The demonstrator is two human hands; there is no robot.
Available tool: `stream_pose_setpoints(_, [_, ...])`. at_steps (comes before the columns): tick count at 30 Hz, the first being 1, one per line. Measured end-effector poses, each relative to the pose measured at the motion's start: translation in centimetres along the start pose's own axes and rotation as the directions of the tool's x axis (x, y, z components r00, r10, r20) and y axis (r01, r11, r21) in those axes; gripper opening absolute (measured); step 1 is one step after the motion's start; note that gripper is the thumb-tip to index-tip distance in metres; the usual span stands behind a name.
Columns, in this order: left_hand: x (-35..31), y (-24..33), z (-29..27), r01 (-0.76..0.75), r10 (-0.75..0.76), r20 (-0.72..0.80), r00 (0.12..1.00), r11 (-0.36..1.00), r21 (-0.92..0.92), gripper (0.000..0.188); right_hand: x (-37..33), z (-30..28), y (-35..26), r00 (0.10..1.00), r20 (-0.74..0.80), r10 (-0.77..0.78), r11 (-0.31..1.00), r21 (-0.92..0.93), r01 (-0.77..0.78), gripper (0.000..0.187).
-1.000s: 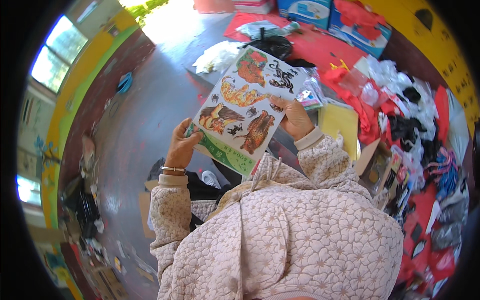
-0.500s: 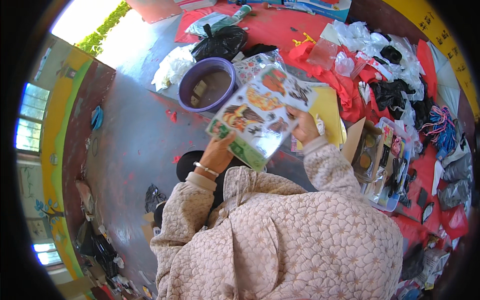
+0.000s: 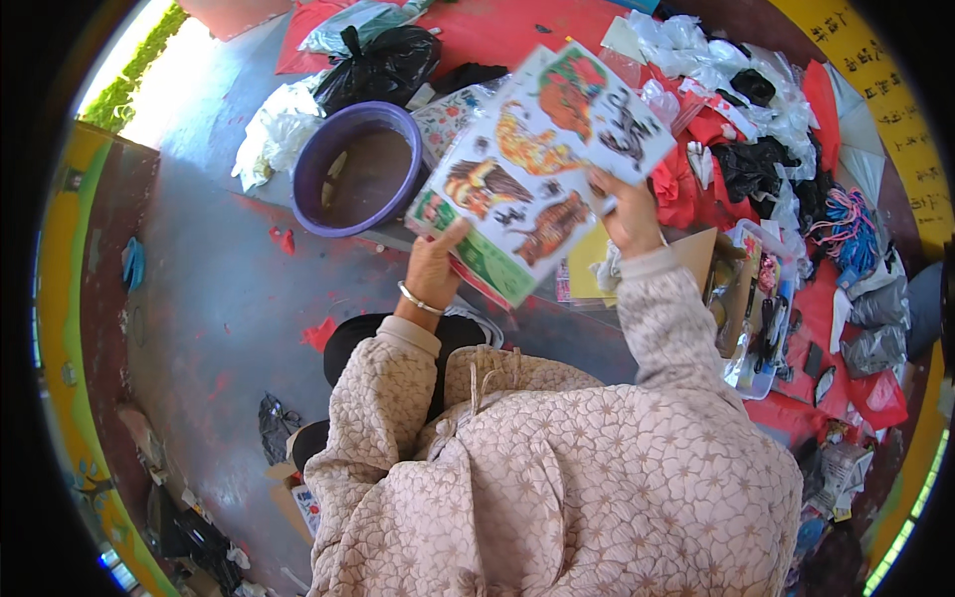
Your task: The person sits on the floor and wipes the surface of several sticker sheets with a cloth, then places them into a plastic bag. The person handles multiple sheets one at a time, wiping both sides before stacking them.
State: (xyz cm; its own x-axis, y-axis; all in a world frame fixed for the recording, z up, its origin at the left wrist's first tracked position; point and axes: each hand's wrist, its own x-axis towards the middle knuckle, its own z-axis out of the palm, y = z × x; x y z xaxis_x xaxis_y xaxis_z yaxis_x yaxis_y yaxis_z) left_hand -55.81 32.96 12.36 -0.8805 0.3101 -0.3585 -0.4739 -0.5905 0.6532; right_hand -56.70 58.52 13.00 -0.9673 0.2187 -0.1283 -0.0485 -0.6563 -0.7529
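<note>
Both my hands hold a stack of glossy sticker sheets (image 3: 517, 214) tilted up in front of me. The top sheet is white with tiger and other animal pictures and has a green band along its lower left edge. My left hand (image 3: 434, 271), with a bracelet at the wrist, pinches the lower left corner. On the opposite side, my right hand (image 3: 627, 214) grips the right edge. Behind the sheets, to the left, stands a purple basin (image 3: 310, 214) with water and a pale object in it. A yellow sheet (image 3: 589, 264) shows partly below the stack.
A black plastic bag (image 3: 378, 72) and a white bag (image 3: 279, 129) lie beyond the basin. To my right stands a clear plastic bin (image 3: 761, 373) of small goods beside an open cardboard box (image 3: 693, 254). Plastic bags (image 3: 686, 60) and a bundle of coloured cord (image 3: 846, 229) lie on red cloth.
The sticker sheets have turned more face-up toward me and moved slightly up and to the right in view. Both hands keep their hold. The view has shifted to the right.
</note>
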Motion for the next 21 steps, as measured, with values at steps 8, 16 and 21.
stream_pose_setpoints(8, [0.9,-0.3,-3.2,-0.033,0.045,0.083,0.996,0.988,-0.151,0.021,3.5,1.0,4.0,0.992,0.033,0.120,0.988,0.097,-0.123,0.041])
stream_pose_setpoints(16, [0.3,0.5,-3.3,0.077,0.001,0.190,0.982,0.912,-0.403,0.034,2.6,-4.6,6.0,0.977,0.048,0.209,0.974,0.075,-0.212,0.032])
stream_pose_setpoints(21, [-1.5,1.9,-1.7,0.010,0.109,0.333,0.937,0.942,-0.337,0.048,2.1,-5.1,5.6,0.989,-0.010,0.151,0.987,0.055,-0.150,0.035])
